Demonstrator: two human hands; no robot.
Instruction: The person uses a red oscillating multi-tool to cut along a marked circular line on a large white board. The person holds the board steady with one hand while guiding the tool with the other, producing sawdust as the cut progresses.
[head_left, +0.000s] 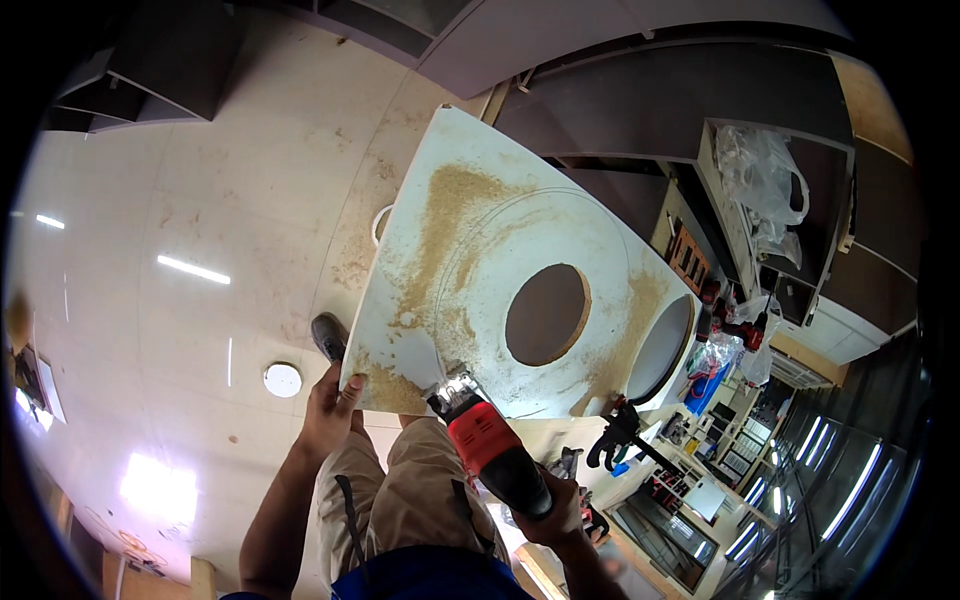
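Observation:
A white board (475,250) lies in front of me, dusted with sawdust and marked with a large drawn circle. Inside that circle is a round cut-out hole (546,315), and a second round opening (662,352) is at the right. My left hand (330,408) grips the board's near left corner, thumb on top. In my right hand (555,515) is a red and black jigsaw (488,440); its metal front end rests at the board's near edge, by the drawn line. The blade cannot be made out.
A black clamp (622,430) is at the board's near right edge. Dark cabinet panels (620,105) stand beyond the board, with clear plastic bags (760,180) on them. A red and black power tool (748,330) lies at right. A round white lid-like disc (283,379) is on the dusty floor.

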